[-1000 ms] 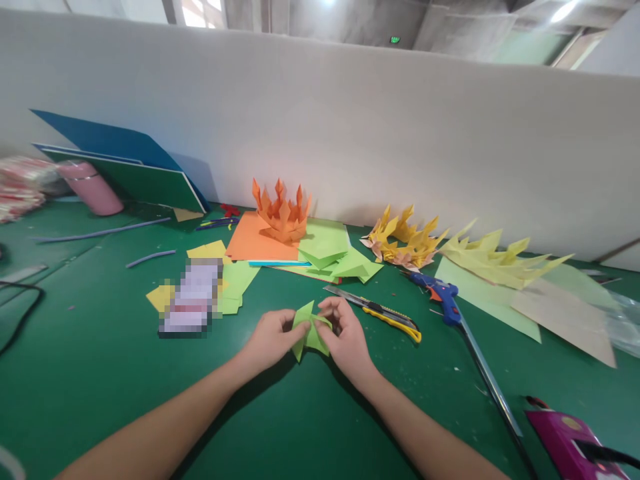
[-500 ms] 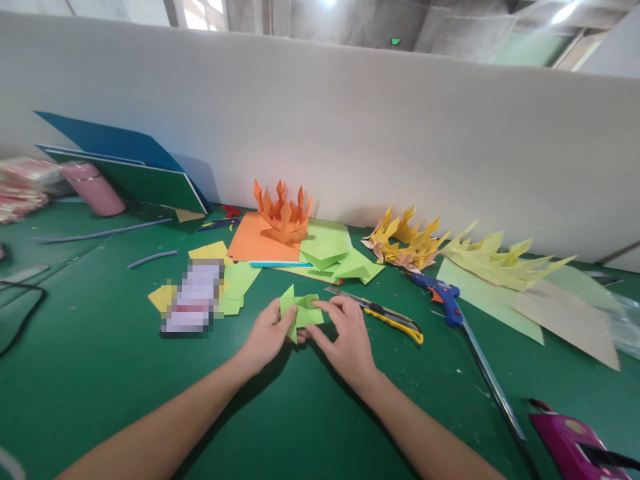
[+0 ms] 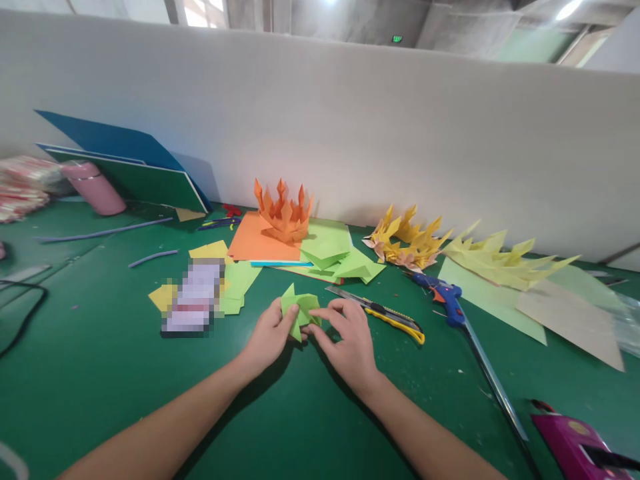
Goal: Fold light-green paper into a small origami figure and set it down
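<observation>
A small folded piece of light green paper (image 3: 304,307), with a pointed tip on its left side, is held just above the green table (image 3: 280,427). My left hand (image 3: 267,337) grips its left part, thumb on top and fingers underneath. From the right, my right hand (image 3: 347,340) pinches the paper's right edge, with the index finger on top of the fold and the thumb below. Beyond my right hand lies a yellow utility knife (image 3: 395,322), its blade pointing left. Loose green paper pieces (image 3: 345,260) lie behind the hands.
An orange paper crown (image 3: 285,220) stands on stacked sheets at the back. To its right are a yellow crown (image 3: 407,240) and a pale green one (image 3: 505,260). A blue glue gun (image 3: 450,300) lies to the right, a blurred phone (image 3: 195,297) to the left.
My right index finger has pressed the right flap of the green paper down and inward, so the piece looks narrower there. My left hand keeps its grip.
</observation>
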`<state>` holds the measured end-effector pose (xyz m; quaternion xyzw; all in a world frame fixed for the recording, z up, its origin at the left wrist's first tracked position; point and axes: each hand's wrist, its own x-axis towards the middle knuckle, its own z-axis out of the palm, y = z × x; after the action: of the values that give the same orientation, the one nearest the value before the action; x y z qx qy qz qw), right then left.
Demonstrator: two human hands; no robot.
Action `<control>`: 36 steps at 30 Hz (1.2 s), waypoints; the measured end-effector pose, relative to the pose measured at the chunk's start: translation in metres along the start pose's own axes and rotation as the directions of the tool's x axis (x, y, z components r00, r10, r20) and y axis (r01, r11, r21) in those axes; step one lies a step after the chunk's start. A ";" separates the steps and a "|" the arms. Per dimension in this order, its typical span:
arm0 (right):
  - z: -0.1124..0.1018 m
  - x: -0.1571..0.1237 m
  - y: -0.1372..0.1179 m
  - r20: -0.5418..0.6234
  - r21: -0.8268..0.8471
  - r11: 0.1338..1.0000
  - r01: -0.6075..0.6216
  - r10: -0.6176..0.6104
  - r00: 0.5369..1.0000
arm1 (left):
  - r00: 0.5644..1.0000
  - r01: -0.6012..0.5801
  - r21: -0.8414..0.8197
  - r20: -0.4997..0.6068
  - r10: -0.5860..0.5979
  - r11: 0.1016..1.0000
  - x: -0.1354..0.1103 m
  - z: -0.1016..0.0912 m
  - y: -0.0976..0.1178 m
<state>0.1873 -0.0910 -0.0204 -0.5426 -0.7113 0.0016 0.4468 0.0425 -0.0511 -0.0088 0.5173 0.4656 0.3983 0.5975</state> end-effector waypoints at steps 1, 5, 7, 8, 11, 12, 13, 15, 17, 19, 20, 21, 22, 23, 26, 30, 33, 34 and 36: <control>0.000 0.000 0.000 -0.009 -0.011 1.000 0.016 -0.016 1.000 | 1.000 0.001 -0.002 0.004 -0.001 1.000 0.000 0.000 0.001; -0.002 0.000 -0.001 -0.035 -0.059 0.989 0.133 -0.135 0.990 | 1.000 0.024 0.000 0.003 -0.024 1.000 -0.001 -0.001 0.003; -0.003 -0.001 -0.003 -0.025 -0.092 0.977 0.191 -0.194 0.981 | 0.999 0.034 -0.006 -0.002 -0.034 0.999 -0.001 -0.002 0.006; -0.004 -0.001 -0.004 -0.015 -0.112 0.970 0.215 -0.218 0.976 | 0.999 0.039 -0.013 0.001 -0.039 0.999 -0.001 -0.001 0.007; -0.006 -0.001 -0.006 0.020 -0.167 0.943 0.287 -0.288 0.958 | 0.998 0.053 -0.029 0.017 -0.052 0.998 -0.002 0.000 0.012; -0.007 0.000 -0.007 0.028 -0.183 0.934 0.306 -0.306 0.952 | 0.998 0.055 -0.029 0.020 -0.054 0.998 -0.002 0.000 0.013; -0.007 0.000 -0.007 0.037 -0.196 0.926 0.321 -0.320 0.947 | 0.998 0.053 -0.029 0.021 -0.052 0.998 -0.002 0.001 0.013; -0.008 0.001 -0.008 0.056 -0.217 0.914 0.342 -0.338 0.939 | 0.999 0.041 -0.029 0.023 -0.041 0.999 -0.002 0.001 0.013; -0.007 0.001 -0.009 0.071 -0.231 0.908 0.349 -0.342 0.937 | 0.999 0.023 -0.024 0.028 -0.023 0.999 -0.001 0.000 0.011; -0.006 0.001 -0.009 0.068 -0.225 0.909 0.351 -0.345 0.936 | 1.000 0.005 -0.005 0.029 -0.005 1.000 -0.001 -0.002 0.008; -0.005 0.001 -0.008 0.057 -0.215 0.911 0.351 -0.347 0.936 | 1.000 -0.003 0.006 0.030 0.003 1.000 0.000 -0.003 0.007; -0.004 0.000 -0.007 0.044 -0.200 0.914 0.354 -0.352 0.935 | 0.999 -0.011 0.017 0.030 0.011 1.000 0.000 -0.004 0.005; -0.003 0.000 -0.007 0.032 -0.183 0.915 0.359 -0.359 0.933 | 0.999 -0.020 0.027 0.032 0.019 0.999 0.001 -0.005 0.004; -0.002 -0.001 -0.006 0.025 -0.169 0.916 0.365 -0.366 0.930 | 0.999 -0.029 0.035 0.032 0.028 0.999 0.001 -0.005 0.003; -0.001 -0.001 -0.006 0.033 -0.147 0.914 0.377 -0.376 0.926 | 0.998 -0.058 0.057 0.031 0.057 0.997 0.002 -0.006 0.000; -0.002 0.000 -0.008 0.064 -0.151 0.909 0.388 -0.383 0.922 | 0.996 -0.082 0.072 0.050 0.078 0.994 0.003 -0.006 -0.002; -0.002 0.001 -0.009 0.076 -0.157 0.903 0.400 -0.392 0.917 | 0.994 -0.088 0.107 0.070 0.080 0.990 0.003 -0.008 -0.003; -0.002 0.001 -0.009 0.081 -0.159 0.902 0.402 -0.393 0.916 | 0.994 -0.090 0.130 0.071 0.082 0.987 0.003 -0.008 -0.003; -0.001 0.000 -0.009 0.094 -0.160 0.903 0.398 -0.387 0.917 | 0.994 -0.091 0.173 0.078 0.078 0.981 0.003 -0.008 -0.003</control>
<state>0.1807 -0.0948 -0.0154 -0.4253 -0.8164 -0.1351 0.3666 0.0352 -0.0466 -0.0120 0.6014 0.4552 0.3619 0.5479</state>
